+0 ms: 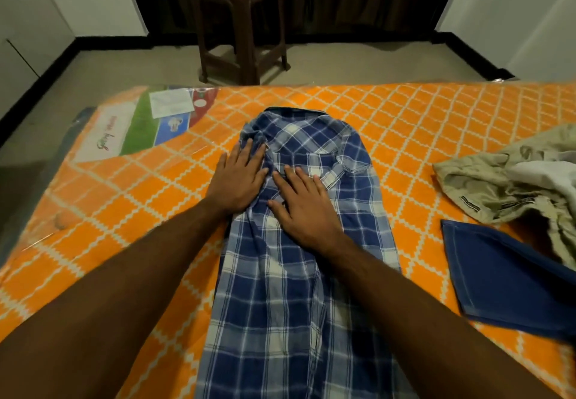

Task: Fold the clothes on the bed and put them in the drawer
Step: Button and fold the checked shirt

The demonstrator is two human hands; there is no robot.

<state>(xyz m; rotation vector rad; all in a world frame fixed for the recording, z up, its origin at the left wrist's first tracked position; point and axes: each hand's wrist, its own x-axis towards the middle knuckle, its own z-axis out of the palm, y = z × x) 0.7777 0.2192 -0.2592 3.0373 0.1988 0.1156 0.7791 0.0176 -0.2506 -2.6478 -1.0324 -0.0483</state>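
Observation:
A blue and white checked shirt (296, 289) lies lengthwise on the orange patterned bed (131, 199), collar away from me, its sides folded in to a narrow strip. My left hand (241, 177) lies flat with straight fingers on the shirt's bunched left shoulder. My right hand (300, 205) presses flat on the chest just beside it. A khaki garment (505, 186) lies crumpled at the right. A folded dark blue cloth (498, 277) lies in front of it.
The mattress is wrapped in clear plastic, with a printed label (137, 124) at its far left corner. A brown plastic stool (240, 21) stands on the floor beyond the bed. White walls flank a dark curtain. No drawer is in view.

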